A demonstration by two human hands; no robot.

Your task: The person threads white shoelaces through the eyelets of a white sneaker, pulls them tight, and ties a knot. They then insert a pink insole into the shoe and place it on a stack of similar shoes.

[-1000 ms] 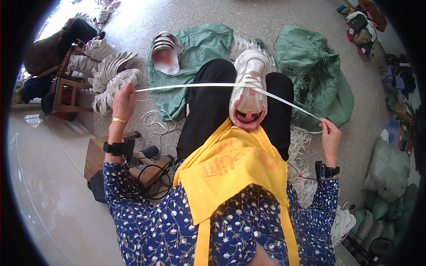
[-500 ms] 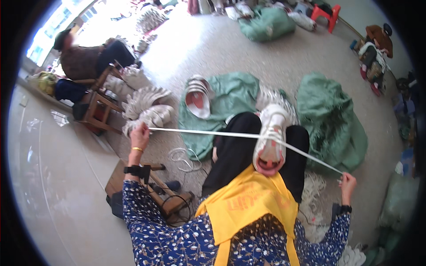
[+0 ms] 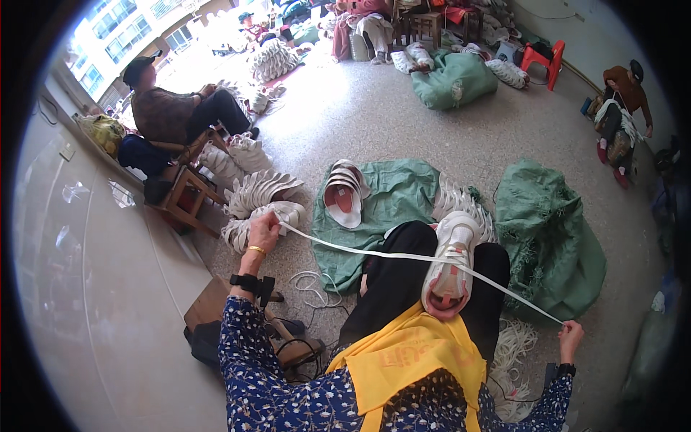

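Observation:
A white shoe (image 3: 456,241) with pink parts rests between my black-trousered thighs, its heel opening toward me. A flat white shoelace (image 3: 384,255) crosses the shoe's upper and runs out to both sides. Out to the left, my left hand (image 3: 264,229) pinches one end of the lace. That side bends in a slight curve. Lower on the right, my right hand (image 3: 571,338) pinches the other end, and its side runs nearly straight. Whether the lace passes through the eyelets is too small to tell. A yellow apron (image 3: 410,353) covers my lap.
Green sacks (image 3: 551,237) lie ahead and right, with nested white shoe uppers (image 3: 344,194) on one. More uppers (image 3: 259,194) are piled left, near a wooden stool (image 3: 209,306). Loose laces (image 3: 515,345) lie right of my legs. A seated person (image 3: 173,108) is at far left, another (image 3: 622,108) far right.
The view has tilted up, so everything sits lower in it. My left hand has come inward toward the shoe, and the left stretch of lace has slackened from straight to slightly curved.

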